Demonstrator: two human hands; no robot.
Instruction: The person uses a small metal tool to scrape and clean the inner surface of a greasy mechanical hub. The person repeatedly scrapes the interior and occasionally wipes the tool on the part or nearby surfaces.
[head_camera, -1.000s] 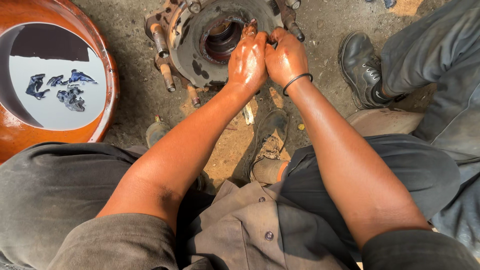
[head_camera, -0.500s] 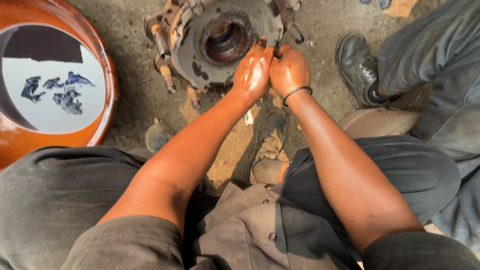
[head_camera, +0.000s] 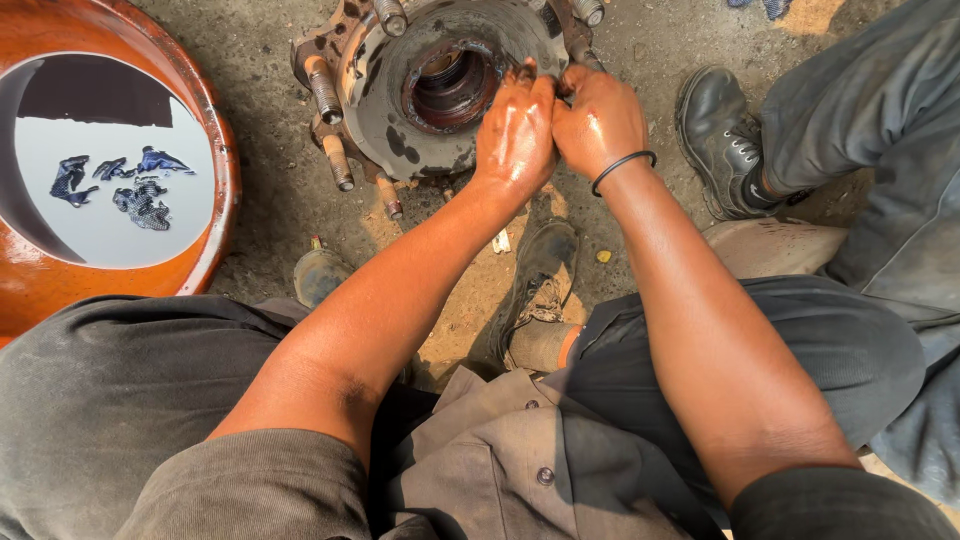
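A rusty, greasy wheel hub (head_camera: 400, 110) with several threaded studs lies on the dirt ground at the top centre. Its round bore (head_camera: 450, 85) faces up. My left hand (head_camera: 515, 130) and my right hand (head_camera: 600, 115) are both slick with oil and pressed side by side at the hub's right rim. The fingers of both hands are closed and curl onto the metal beside the bore. Whether a small part sits between the fingertips is hidden. A black band circles my right wrist (head_camera: 622, 170).
A big orange basin (head_camera: 215, 200) with pale liquid and dark scraps stands at the left. Another person's black boot (head_camera: 725, 140) and grey trouser leg (head_camera: 860, 110) are at the right. My own worn shoe (head_camera: 540, 290) lies below the hub, beside a flat stone (head_camera: 780, 245).
Both hands stay together at the hub's right rim and have shifted slightly along it. The view has tilted, so the hub and basin sit a little lower in the picture.
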